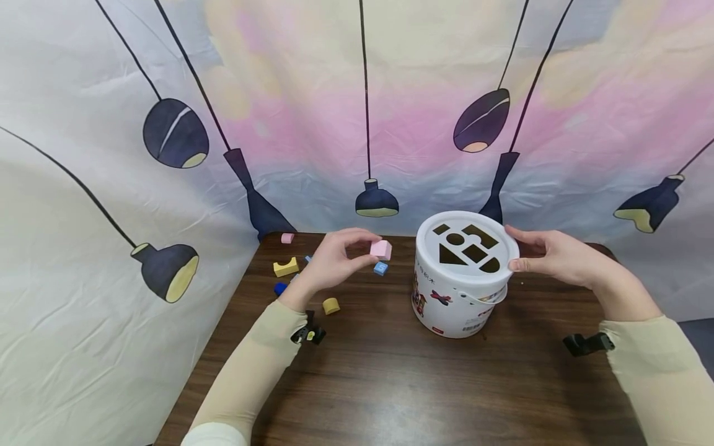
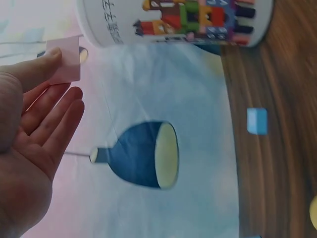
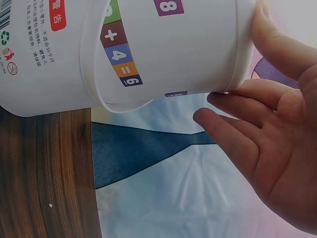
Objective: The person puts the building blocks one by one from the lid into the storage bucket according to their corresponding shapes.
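Observation:
Between thumb and fingers, my left hand [image 1: 337,260] pinches a pink block [image 1: 382,249] above the table, to the left of a white bucket [image 1: 452,303]. The left wrist view shows one flat face of the pink block [image 2: 65,60] under the thumb. Cut into the bucket's white lid [image 1: 454,224] are several shaped holes, among them a round one, a triangle and an arch. My right hand [image 1: 563,257] holds the bucket at the right side of the lid's rim, thumb and fingers apart. In the right wrist view, printed numbers cover the bucket's side [image 3: 198,49].
Below the pink block lies a small blue block [image 1: 380,268]. Further left on the brown table [image 1: 379,384] are a yellow arch block [image 1: 286,267], a yellow rounded block [image 1: 331,306], a dark blue block [image 1: 280,288] and another pink block [image 1: 287,238]. A lamp-patterned cloth [image 1: 312,124] hangs behind.

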Demonstrator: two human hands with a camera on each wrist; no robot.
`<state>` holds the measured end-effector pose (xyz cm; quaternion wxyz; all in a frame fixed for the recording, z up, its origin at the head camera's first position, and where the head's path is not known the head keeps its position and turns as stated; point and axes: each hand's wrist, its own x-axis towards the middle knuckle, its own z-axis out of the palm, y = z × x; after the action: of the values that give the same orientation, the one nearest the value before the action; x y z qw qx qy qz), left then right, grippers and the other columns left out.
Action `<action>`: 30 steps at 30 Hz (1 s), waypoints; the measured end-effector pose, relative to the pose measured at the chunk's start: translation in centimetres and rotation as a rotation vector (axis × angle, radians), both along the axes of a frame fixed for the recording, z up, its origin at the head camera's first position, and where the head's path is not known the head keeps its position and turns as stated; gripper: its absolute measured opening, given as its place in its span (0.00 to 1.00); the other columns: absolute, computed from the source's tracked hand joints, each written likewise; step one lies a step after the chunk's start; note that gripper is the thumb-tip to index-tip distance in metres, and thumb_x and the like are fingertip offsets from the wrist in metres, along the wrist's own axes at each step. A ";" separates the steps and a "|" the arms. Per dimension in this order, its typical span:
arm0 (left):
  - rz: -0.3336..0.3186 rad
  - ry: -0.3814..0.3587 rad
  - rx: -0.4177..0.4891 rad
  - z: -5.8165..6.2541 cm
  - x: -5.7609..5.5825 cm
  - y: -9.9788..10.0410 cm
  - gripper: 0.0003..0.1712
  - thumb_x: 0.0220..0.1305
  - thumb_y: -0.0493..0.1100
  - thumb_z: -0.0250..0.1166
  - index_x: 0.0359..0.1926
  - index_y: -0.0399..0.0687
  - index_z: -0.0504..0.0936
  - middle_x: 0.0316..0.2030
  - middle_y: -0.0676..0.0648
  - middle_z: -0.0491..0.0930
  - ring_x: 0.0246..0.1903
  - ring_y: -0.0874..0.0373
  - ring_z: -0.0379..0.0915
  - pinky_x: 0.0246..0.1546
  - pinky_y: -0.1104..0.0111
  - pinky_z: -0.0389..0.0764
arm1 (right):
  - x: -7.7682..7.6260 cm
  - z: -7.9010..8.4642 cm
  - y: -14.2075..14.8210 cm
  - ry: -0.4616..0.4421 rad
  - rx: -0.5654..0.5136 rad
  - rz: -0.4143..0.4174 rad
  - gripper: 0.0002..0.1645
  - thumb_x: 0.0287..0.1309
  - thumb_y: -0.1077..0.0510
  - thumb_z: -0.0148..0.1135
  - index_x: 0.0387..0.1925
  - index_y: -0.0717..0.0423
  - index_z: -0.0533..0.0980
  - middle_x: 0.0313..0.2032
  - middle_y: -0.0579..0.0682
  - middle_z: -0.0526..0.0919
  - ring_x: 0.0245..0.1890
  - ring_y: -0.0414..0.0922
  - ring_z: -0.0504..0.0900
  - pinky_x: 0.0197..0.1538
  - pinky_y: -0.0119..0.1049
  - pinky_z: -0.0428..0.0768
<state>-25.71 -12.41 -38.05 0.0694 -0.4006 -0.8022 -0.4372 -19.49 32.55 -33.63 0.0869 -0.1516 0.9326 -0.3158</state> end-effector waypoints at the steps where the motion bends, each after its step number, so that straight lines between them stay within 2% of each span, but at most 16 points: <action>1: -0.006 0.010 0.006 0.2 0.0 0.4 0.20 0.69 0.38 0.76 0.60 0.44 0.88 0.57 0.47 0.85 0.53 0.57 0.84 0.56 0.62 0.85 | 0.0 0.0 0.0 0.001 0.001 0.002 0.52 0.69 0.48 0.74 0.82 0.64 0.58 0.73 0.71 0.69 0.71 0.69 0.72 0.64 0.67 0.76; 7: -0.054 0.045 0.051 1.4 -0.3 3.0 0.20 0.69 0.38 0.76 0.61 0.43 0.87 0.57 0.47 0.86 0.52 0.59 0.84 0.54 0.55 0.86 | -0.1 0.1 0.1 -0.005 0.014 0.000 0.53 0.69 0.48 0.74 0.82 0.64 0.57 0.73 0.71 0.68 0.71 0.70 0.72 0.64 0.68 0.76; 12: -0.102 0.083 0.049 2.5 -0.4 5.7 0.20 0.69 0.40 0.76 0.60 0.42 0.88 0.54 0.48 0.87 0.52 0.61 0.83 0.54 0.61 0.86 | -0.1 0.1 0.2 -0.011 0.010 -0.009 0.53 0.69 0.47 0.74 0.83 0.62 0.57 0.73 0.71 0.69 0.71 0.70 0.71 0.64 0.67 0.76; 19: -0.151 0.082 -0.011 3.8 -0.6 9.2 0.21 0.71 0.37 0.74 0.62 0.40 0.86 0.57 0.45 0.86 0.54 0.60 0.82 0.56 0.72 0.82 | -0.2 -0.1 0.1 -0.014 -0.005 -0.013 0.52 0.69 0.48 0.74 0.83 0.60 0.58 0.72 0.69 0.71 0.69 0.66 0.75 0.63 0.63 0.78; 25: -0.185 0.082 -0.095 4.6 -0.9 11.9 0.21 0.72 0.36 0.73 0.64 0.41 0.85 0.58 0.45 0.86 0.55 0.59 0.81 0.56 0.75 0.79 | 0.0 0.0 0.1 -0.010 -0.002 -0.010 0.52 0.69 0.48 0.74 0.83 0.62 0.58 0.72 0.70 0.70 0.69 0.67 0.74 0.63 0.65 0.78; 30: -0.217 0.104 -0.162 5.2 -1.2 13.3 0.21 0.72 0.38 0.73 0.64 0.42 0.86 0.58 0.48 0.86 0.56 0.60 0.80 0.57 0.73 0.79 | 0.1 0.2 0.0 -0.006 0.010 -0.008 0.52 0.70 0.47 0.73 0.83 0.62 0.57 0.72 0.71 0.70 0.69 0.69 0.74 0.63 0.66 0.77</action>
<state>-26.90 0.91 -32.84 0.0307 -0.5114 -0.7822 -0.3545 -19.43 32.55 -33.44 0.0894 -0.1465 0.9344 -0.3122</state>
